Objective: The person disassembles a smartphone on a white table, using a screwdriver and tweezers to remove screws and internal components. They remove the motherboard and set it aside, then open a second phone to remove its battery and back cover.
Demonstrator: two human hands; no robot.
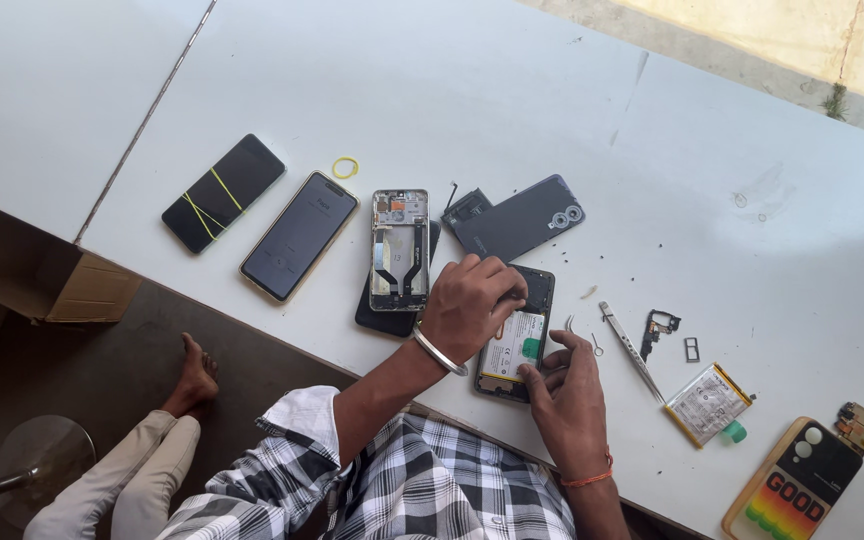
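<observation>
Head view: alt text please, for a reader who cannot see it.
Both hands work on an opened phone with its battery exposed, left hand pressing on top, right hand at its lower edge. Other phones, a back cover, tweezers and a loose battery lie on the white table.

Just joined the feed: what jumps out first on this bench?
Both hands meet over an opened phone at the white table's near edge: the left hand presses its top, the right hand steadies its bottom. Left of it lies a bare phone frame; to the right, tweezers and a loose battery.
</observation>
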